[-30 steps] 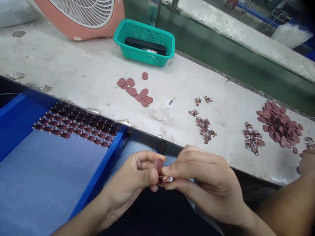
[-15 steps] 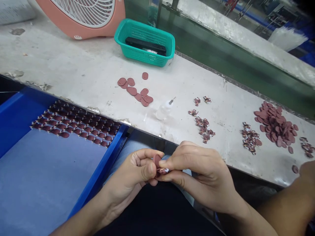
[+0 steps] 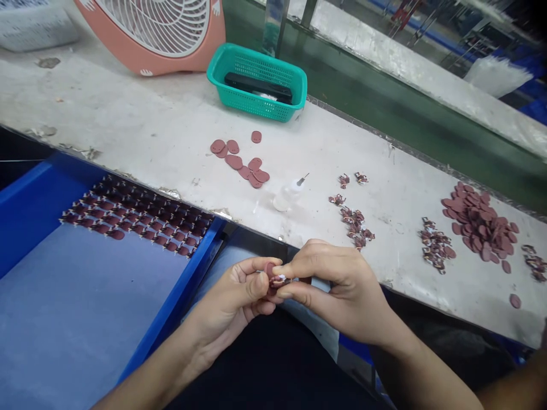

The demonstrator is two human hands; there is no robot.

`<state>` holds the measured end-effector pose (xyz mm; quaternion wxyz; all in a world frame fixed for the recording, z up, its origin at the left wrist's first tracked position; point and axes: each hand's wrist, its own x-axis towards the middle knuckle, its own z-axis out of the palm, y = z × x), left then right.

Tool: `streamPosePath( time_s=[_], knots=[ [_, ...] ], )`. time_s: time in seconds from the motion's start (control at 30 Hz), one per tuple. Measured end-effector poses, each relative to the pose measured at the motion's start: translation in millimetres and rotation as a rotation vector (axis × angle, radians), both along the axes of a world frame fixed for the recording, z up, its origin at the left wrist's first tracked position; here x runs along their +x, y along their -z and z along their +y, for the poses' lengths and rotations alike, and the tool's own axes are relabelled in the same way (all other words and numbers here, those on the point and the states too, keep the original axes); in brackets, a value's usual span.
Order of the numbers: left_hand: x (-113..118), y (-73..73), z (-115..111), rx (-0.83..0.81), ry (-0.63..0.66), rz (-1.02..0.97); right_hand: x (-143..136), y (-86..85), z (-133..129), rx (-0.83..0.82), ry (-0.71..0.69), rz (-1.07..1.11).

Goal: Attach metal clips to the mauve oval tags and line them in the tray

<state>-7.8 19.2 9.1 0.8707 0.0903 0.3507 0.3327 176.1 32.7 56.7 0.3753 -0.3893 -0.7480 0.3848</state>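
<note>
Just off the bench's front edge, my left hand (image 3: 243,293) is closed on a reddish-brown oval disc (image 3: 269,267). My right hand (image 3: 335,287) pinches a small brown-and-white figure piece (image 3: 278,279) against that disc; the fingertips partly cover both. Beyond them on the bench stands a clear bottle (image 3: 288,195) with a needle tip. More oval discs (image 3: 234,162) lie loosely to its left. Several small figure pieces (image 3: 354,219) are scattered to its right.
A blue tray (image 3: 171,310) at lower left holds rows of joined pieces (image 3: 145,219). On the bench (image 3: 141,125) are a green basket (image 3: 256,111), a pink fan (image 3: 166,65) and a disc pile (image 3: 481,222). Another person's arm (image 3: 519,381) shows at lower right.
Both hands stay together, and the figure piece now sits closer against the disc, with more of it showing. The other person's arm has drawn back at right. The view has shifted slightly.
</note>
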Motion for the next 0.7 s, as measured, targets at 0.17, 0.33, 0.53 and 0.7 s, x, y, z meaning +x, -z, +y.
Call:
streamPosePath(
  time_s=[0.17, 0.33, 0.53, 0.7],
  knots=[
    [-4, 3.7, -1, 0.007, 0.011, -0.045, -3, -3.2, 1, 0.022, -0.034, -0.018],
    [-10, 8.8, -2, -0.030, -0.003, -0.160, -4, -2.2, -3, -0.009, 0.045, -0.012],
    [-16, 16.1, -3, -0.049, -0.022, -0.171, -9, 1.2, -8, -0.054, 0.070, -0.023],
    [-17, 15.4, -3, -0.013, -0.012, -0.197, -15, 5.0, -9, -0.042, 0.078, -0.012]
  ],
)
